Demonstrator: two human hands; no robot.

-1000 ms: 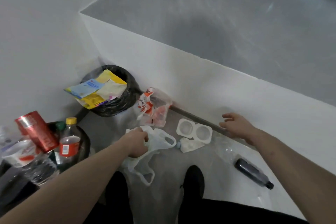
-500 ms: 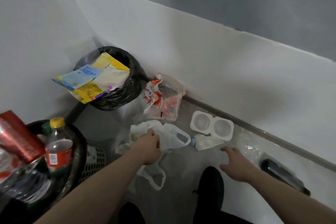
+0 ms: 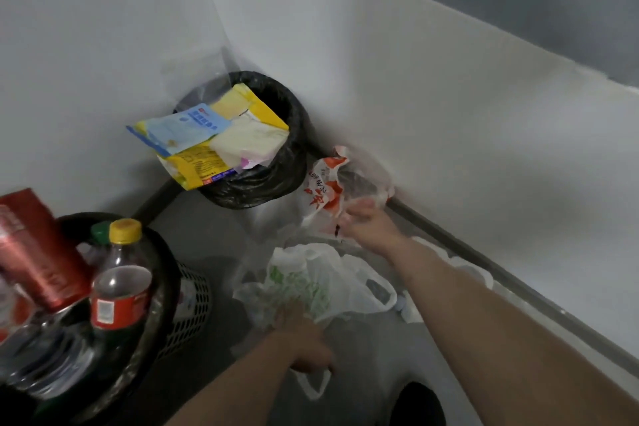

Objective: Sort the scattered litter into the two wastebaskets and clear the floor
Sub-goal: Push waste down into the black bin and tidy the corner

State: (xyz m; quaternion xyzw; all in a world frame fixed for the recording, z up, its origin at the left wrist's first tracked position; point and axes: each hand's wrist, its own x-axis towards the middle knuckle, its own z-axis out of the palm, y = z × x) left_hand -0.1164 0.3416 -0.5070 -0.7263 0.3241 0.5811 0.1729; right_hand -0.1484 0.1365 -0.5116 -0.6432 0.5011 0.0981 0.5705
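Observation:
My left hand [image 3: 304, 339] grips a white plastic bag with green print [image 3: 311, 282] lying on the grey floor. My right hand [image 3: 366, 221] reaches across to a red-and-white plastic bag [image 3: 328, 190] slumped against the wall, its blurred fingers stretched out at the bag's lower edge. A wastebasket with a black liner [image 3: 294, 114] stands in the corner, heaped with yellow and blue packets [image 3: 204, 138]. A black mesh wastebasket [image 3: 188, 304] at lower left holds a yellow-capped bottle [image 3: 121, 280], a red can [image 3: 34, 245] and clear bottles.
A white plastic tray [image 3: 466, 268] shows partly behind my right forearm, near the dark baseboard [image 3: 518, 290]. A small white scrap [image 3: 409, 313] lies beside the white bag. My dark shoe [image 3: 422, 405] is at the bottom edge. White walls close in on two sides.
My right hand has moved from the floor near the tray up and left to the red-and-white bag. My left hand keeps hold of the white bag. My view has swung left and down.

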